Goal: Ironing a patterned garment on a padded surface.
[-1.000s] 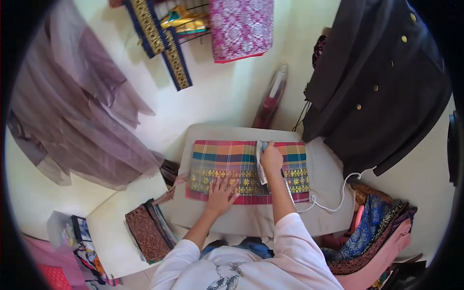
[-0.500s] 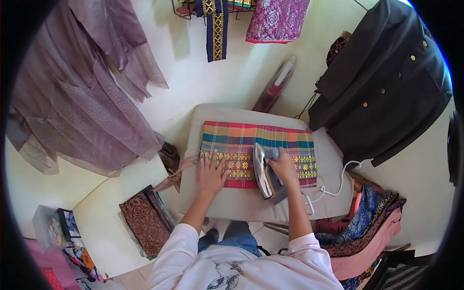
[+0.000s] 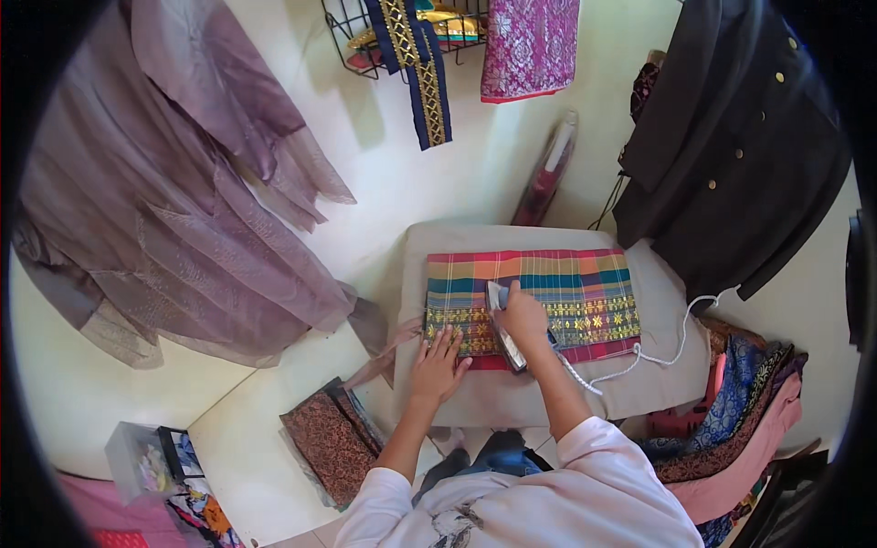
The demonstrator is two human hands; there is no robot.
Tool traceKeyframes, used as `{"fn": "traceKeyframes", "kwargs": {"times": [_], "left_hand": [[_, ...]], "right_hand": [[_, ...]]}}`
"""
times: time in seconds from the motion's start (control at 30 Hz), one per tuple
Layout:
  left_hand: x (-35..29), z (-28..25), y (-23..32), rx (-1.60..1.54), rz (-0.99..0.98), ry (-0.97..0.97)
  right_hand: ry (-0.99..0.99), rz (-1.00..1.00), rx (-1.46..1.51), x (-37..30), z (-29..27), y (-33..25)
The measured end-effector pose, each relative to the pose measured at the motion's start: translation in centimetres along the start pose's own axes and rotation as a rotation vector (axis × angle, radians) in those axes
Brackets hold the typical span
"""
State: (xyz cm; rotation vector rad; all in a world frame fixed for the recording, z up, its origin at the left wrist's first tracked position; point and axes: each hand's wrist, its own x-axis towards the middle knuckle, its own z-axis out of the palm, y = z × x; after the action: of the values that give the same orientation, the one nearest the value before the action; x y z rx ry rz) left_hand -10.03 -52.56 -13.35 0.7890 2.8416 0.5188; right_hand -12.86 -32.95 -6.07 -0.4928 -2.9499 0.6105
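A folded plaid cloth [image 3: 585, 281] in red, green, blue and yellow, with a band of gold motifs, lies flat on a padded beige ironing board [image 3: 665, 283]. My right hand [image 3: 525, 320] is closed round the handle of an iron [image 3: 509, 347], which stands left of the cloth's middle, across the gold band. The iron's silver side shows; its handle is mostly under my fingers. My left hand [image 3: 438, 367] rests flat with fingers spread on the cloth's near left corner. From the iron a white cord [image 3: 617, 373] runs over the board to the right.
A mauve dress [image 3: 174, 201] hangs at left, a dark jacket [image 3: 731, 155] with gold buttons at right. A wrapped patterned cloth [image 3: 333, 438] lies on a white surface at lower left. Draped fabrics [image 3: 740, 402] hang beside the board's right. A wire basket [image 3: 352, 41] is above.
My right hand has slid the iron leftward along the cloth. My left hand has drawn back toward the cloth's near left corner. The whole view has shifted.
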Motion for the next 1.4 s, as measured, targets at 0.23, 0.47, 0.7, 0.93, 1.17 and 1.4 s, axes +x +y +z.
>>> {"fn": "traceKeyframes", "kwargs": {"times": [0.23,0.47,0.7,0.93,1.17,1.4], "left_hand": [[0.2,-1.1,0.6,0.124,0.038,-0.058],[-0.7,0.4,-1.5,0.071,0.122,0.068],[-1.8,0.7,-0.9,-0.001,0.143,0.114],[-0.7,1.4,0.2,0.151,-0.019,0.108],[-0.5,0.5,1.1,0.235,-0.039,0.056],[1.7,-1.6,4.9,0.141,-0.127,-0.009]], "right_hand": [[0.041,0.038,0.012,2.7,1.6,0.0],[-0.014,-0.065,0.079,0.7,1.6,-1.3],[0.148,-0.035,0.110,5.4,4.7,-3.3],[0.021,-0.015,-0.023,0.1,2.1,-0.9],[0.094,0.133,-0.049,-1.5,-1.6,5.0],[0.240,0.290,-0.030,5.7,-1.0,9.1]]}}
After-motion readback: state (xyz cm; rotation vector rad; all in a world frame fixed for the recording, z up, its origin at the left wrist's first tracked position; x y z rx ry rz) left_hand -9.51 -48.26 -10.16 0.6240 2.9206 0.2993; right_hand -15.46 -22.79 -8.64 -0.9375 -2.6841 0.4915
